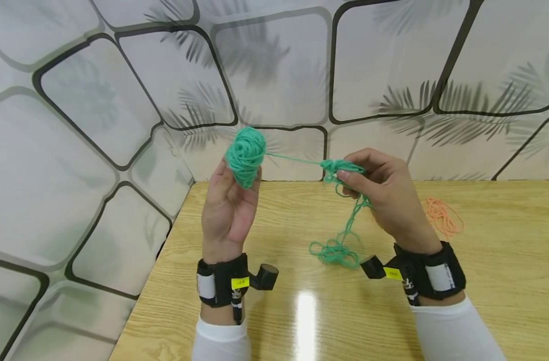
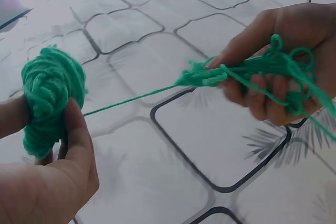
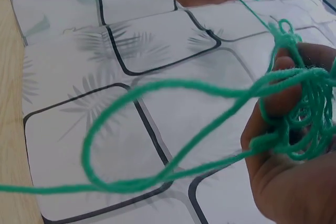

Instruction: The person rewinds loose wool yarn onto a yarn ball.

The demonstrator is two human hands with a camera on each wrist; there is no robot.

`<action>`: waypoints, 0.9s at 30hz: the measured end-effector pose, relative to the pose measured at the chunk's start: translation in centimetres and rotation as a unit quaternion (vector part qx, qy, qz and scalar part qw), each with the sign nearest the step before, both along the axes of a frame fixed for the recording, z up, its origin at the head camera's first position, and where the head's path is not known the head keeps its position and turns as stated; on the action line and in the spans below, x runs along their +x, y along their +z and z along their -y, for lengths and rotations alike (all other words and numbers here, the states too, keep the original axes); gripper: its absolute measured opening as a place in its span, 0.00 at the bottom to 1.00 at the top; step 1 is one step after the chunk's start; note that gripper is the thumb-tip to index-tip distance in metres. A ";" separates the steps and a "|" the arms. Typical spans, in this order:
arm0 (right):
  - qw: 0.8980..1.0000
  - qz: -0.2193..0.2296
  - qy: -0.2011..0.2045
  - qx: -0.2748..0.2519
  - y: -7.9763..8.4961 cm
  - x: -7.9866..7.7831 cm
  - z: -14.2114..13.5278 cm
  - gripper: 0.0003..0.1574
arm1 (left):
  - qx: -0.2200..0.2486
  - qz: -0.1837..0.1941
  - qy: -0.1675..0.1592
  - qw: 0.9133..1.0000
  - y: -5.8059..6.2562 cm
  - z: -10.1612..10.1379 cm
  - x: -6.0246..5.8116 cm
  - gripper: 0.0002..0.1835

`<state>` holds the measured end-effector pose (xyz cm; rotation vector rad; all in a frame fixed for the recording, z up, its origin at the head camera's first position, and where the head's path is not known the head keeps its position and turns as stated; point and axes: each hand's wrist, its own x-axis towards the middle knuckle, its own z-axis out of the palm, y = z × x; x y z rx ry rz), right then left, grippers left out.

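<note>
A green yarn ball (image 1: pixel 245 155) is held upright in the left hand (image 1: pixel 229 203), pinched between thumb and fingers above the table (image 1: pixel 504 281). From it a taut strand (image 1: pixel 294 159) is stretched sideways to the right hand (image 1: pixel 384 193), level with the ball; there a tangled bunch (image 1: pixel 342 168) is gripped in curled fingers. More loose yarn (image 1: pixel 337 250) is hung down onto the table near the right wrist. How the tangle is knotted cannot be made out. An orange thread (image 1: pixel 443 215) is seen lying right of the right hand.
</note>
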<state>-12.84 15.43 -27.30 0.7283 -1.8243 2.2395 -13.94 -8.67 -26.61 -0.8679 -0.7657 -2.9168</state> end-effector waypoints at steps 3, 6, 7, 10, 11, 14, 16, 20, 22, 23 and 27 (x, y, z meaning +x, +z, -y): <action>0.999 0.019 -0.040 -0.011 -0.1 -0.3 -0.5 0.13 | 0.034 0.012 0.043 0.998 0.0 1.0 -0.2 0.25; 0.996 0.033 -0.071 -0.035 -0.2 -0.6 -0.9 0.15 | 0.049 0.034 0.117 0.991 0.1 1.9 -0.3 0.24; 0.995 0.035 -0.077 -0.048 -0.1 -0.7 -1.0 0.15 | 0.053 0.046 0.148 0.986 0.1 2.1 -0.4 0.23; 0.993 0.030 -0.081 -0.086 0.0 -0.8 -1.1 0.15 | 0.016 0.071 0.269 0.960 0.1 2.4 -0.6 0.20; 0.992 0.026 -0.075 -0.099 0.1 -0.8 -1.2 0.15 | -0.027 0.073 0.321 0.944 0.0 2.4 -0.6 0.19; 0.991 0.011 -0.049 -0.124 0.3 -0.5 -1.2 0.14 | -0.215 0.069 0.450 0.864 -0.3 2.0 -0.5 0.17; 0.991 -0.001 -0.023 -0.135 0.4 -0.3 -1.2 0.13 | -0.374 0.060 0.487 0.787 -0.6 1.6 -0.3 0.15; 0.990 -0.023 0.018 -0.139 0.5 0.0 -1.3 0.11 | -0.630 0.008 0.349 0.694 -1.0 0.9 0.2 0.13; 0.990 -0.028 0.026 -0.137 0.5 0.0 -1.3 0.11 | -0.708 -0.045 0.210 0.673 -1.1 0.6 0.4 0.12; 0.990 -0.030 0.028 -0.135 0.5 0.0 -1.3 0.11 | -0.722 -0.081 0.133 0.675 -1.2 0.4 0.5 0.11; 0.991 -0.030 0.035 -0.128 0.3 -0.2 -1.1 0.11 | -0.630 -0.210 -0.126 0.737 -1.2 -0.6 0.9 0.13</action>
